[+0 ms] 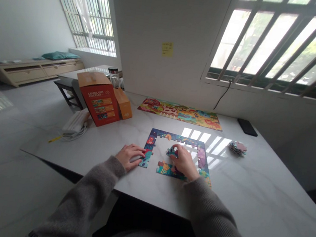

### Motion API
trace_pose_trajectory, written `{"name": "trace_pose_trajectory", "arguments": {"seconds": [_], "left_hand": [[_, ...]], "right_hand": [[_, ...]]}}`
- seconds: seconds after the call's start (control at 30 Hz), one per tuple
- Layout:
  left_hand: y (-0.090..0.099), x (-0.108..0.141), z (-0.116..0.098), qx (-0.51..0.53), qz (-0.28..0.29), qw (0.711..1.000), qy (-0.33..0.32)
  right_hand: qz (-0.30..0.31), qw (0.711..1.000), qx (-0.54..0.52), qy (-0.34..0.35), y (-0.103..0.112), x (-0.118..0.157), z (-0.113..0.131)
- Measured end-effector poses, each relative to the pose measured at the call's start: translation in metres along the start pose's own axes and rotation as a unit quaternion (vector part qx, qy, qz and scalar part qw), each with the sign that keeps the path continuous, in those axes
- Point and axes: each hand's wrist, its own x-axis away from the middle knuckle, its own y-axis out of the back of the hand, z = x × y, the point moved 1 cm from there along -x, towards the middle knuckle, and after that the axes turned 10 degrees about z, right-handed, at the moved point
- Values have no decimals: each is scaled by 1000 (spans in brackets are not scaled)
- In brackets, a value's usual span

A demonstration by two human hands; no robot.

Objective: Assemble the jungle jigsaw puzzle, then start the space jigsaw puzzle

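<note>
A partly joined jigsaw puzzle frame (150, 143) in dark blue and purple lies on the white marbled table. My right hand (185, 163) pinches a small teal and dark puzzle piece (171, 150) above the bare middle of the frame. Below that hand runs the frame's bottom strip, partly covered by it. A gap shows in the bottom edge, between this strip and the left corner. My left hand (131, 156) rests with its fingers spread, the fingertips touching the frame's left side.
Toward the wall lies a long, bright finished puzzle (181, 113). A pile of loose pieces (238, 148) and a black phone (247, 127) are at right. On the left stand a red puzzle box (101, 102) and a white power strip (75, 123) with its cable.
</note>
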Motion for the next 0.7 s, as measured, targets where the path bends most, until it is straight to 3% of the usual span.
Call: {"name": "trace_pose_trajectory", "arguments": {"seconds": [0.2, 0.37, 0.7], "left_hand": [[-1, 0, 1, -14, 5, 1000, -6], [-1, 1, 1, -16, 4, 1000, -7], [-2, 1, 0, -14, 6, 1000, -5]], "right_hand": [[23, 987, -149, 53, -6, 4, 37], [51, 993, -88, 63, -24, 10, 65], [56, 995, -7, 81, -29, 18, 71]]}}
